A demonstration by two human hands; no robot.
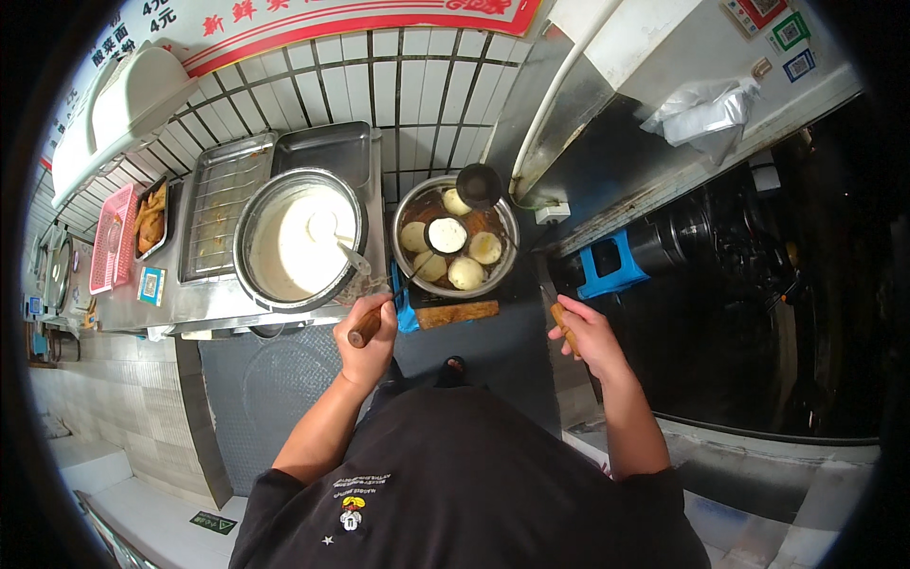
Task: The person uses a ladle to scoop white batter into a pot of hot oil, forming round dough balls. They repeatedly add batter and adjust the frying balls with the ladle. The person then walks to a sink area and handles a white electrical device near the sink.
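Note:
My left hand grips the wooden handle of a thin-shafted ladle mould. Its round dark cup, filled with white batter, sits in the oil of a metal pot. Several pale round fritters float around that cup, some lightly browned. In my right hand is the wooden handle of a second tool. Its shaft seems to run up to an empty dark round ladle cup over the pot's far rim. Left of the pot stands a large pot of white batter, with a ladle resting in it.
A wire rack tray and a dark metal tray lie behind the batter pot. Farther left are a tray of fried food and a pink basket. A wooden block lies before the oil pot; a blue stool stands right.

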